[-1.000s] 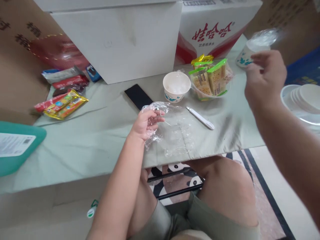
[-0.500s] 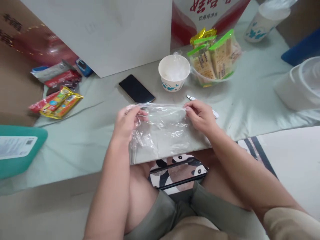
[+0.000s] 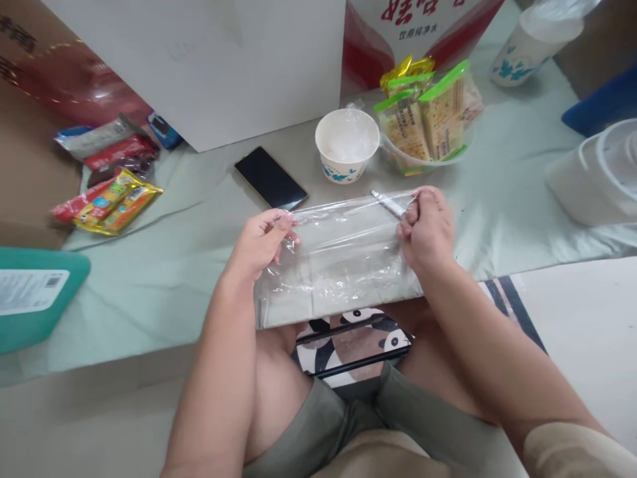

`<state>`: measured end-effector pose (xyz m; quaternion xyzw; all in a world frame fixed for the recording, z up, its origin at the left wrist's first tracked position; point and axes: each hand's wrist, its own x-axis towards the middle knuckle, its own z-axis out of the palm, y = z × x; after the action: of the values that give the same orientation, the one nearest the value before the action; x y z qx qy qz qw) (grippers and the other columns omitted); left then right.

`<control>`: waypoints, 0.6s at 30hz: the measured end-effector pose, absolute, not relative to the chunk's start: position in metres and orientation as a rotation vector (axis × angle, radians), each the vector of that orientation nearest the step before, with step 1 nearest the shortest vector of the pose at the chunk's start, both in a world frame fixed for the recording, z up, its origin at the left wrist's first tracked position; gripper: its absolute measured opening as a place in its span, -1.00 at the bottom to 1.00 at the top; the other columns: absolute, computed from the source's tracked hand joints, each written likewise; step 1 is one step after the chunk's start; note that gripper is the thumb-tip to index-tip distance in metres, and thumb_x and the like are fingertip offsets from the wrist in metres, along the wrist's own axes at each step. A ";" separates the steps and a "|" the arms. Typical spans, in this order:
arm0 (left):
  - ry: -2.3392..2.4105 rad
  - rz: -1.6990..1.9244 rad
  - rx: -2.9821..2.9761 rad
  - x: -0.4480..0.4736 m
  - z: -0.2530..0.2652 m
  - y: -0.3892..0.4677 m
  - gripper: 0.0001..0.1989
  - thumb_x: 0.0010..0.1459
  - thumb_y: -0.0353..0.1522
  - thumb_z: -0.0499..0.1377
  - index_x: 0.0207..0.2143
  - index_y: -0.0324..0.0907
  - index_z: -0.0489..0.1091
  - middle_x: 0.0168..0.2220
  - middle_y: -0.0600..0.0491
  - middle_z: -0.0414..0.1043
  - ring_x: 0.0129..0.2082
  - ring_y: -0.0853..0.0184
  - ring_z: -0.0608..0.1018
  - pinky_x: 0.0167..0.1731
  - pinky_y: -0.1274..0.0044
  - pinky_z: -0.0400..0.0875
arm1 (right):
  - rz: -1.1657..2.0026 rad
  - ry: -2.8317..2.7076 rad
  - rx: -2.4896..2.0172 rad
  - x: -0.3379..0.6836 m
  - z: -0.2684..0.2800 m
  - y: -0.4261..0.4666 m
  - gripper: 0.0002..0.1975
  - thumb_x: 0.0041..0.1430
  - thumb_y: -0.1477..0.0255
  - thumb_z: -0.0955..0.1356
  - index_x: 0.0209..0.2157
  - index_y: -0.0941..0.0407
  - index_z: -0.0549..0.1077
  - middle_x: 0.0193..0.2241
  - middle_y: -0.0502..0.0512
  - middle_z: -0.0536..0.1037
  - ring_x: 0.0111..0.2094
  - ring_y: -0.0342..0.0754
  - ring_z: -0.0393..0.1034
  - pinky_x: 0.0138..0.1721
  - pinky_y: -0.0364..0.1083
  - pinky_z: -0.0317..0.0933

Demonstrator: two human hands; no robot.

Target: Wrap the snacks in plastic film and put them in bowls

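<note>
A clear plastic bag [image 3: 343,245] is stretched between my two hands above the front edge of the cloth-covered table. My left hand [image 3: 261,242] pinches its upper left corner, with the thumb on top. At the upper right corner my right hand [image 3: 428,226] grips the film with closed fingers. Through the film, close to my right hand, shows a slim white and silver tool [image 3: 388,202], perhaps a utility knife. Just behind the bag lie a dark phone [image 3: 271,178] and a paper cup [image 3: 347,149] with clear film inside.
A bowl of wrapped crackers [image 3: 425,126] stands behind the cup. Snack packets [image 3: 112,179] and a green container [image 3: 40,299] are at left. A translucent tub [image 3: 592,179] and another cup [image 3: 532,50] stand right. A white box [image 3: 209,73] borders the back.
My right hand has moved right and slightly up, drawing the top of the plastic bag wider and tauter. My left hand has stayed nearly in place.
</note>
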<state>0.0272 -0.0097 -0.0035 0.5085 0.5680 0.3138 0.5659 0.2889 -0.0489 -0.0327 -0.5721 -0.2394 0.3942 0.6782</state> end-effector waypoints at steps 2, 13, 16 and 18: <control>1.342 0.768 1.158 0.025 -0.001 -0.010 -0.71 0.07 -0.18 0.38 -0.44 -0.18 0.43 -0.62 0.08 0.49 -0.85 0.54 0.23 -0.83 0.65 0.04 | 0.854 -0.515 -1.309 0.291 -0.031 -0.049 -0.65 0.24 0.06 0.39 -0.38 0.02 0.30 -0.70 -0.25 0.10 -0.75 -0.26 -0.09 -0.75 -0.22 -0.14; 1.326 1.314 0.871 0.025 -0.001 -0.004 -0.72 0.09 -0.22 0.31 -0.52 -0.17 0.35 -0.61 0.14 0.44 -0.62 0.46 0.52 -0.62 0.67 0.41 | 0.796 -0.595 -1.316 0.288 -0.030 -0.051 -0.62 0.24 0.04 0.39 -0.39 0.05 0.33 -0.70 -0.22 0.11 -0.71 -0.27 -0.08 -0.73 -0.24 -0.17; 1.268 1.099 0.836 0.021 0.001 -0.004 -0.67 0.11 -0.10 0.29 -0.43 -0.19 0.41 -0.50 0.04 0.53 -0.55 0.40 0.59 -0.61 0.65 0.42 | 0.824 -0.647 -1.335 0.288 -0.030 -0.052 -0.60 0.23 0.01 0.39 -0.39 0.04 0.33 -0.69 -0.21 0.11 -0.71 -0.26 -0.07 -0.73 -0.22 -0.17; 1.234 0.905 0.856 0.018 0.004 -0.005 -0.62 0.05 -0.06 0.33 -0.35 -0.21 0.46 -0.44 -0.03 0.57 -0.58 0.39 0.57 -0.68 0.65 0.33 | 0.844 -0.696 -1.370 0.287 -0.031 -0.053 -0.58 0.22 -0.02 0.39 -0.40 0.04 0.34 -0.69 -0.20 0.13 -0.71 -0.25 -0.05 -0.73 -0.20 -0.18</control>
<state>0.0185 -0.0051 0.0037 0.3753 0.5410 0.3969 0.6395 0.2872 -0.0527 -0.0313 -0.6008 -0.3050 0.3701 0.6396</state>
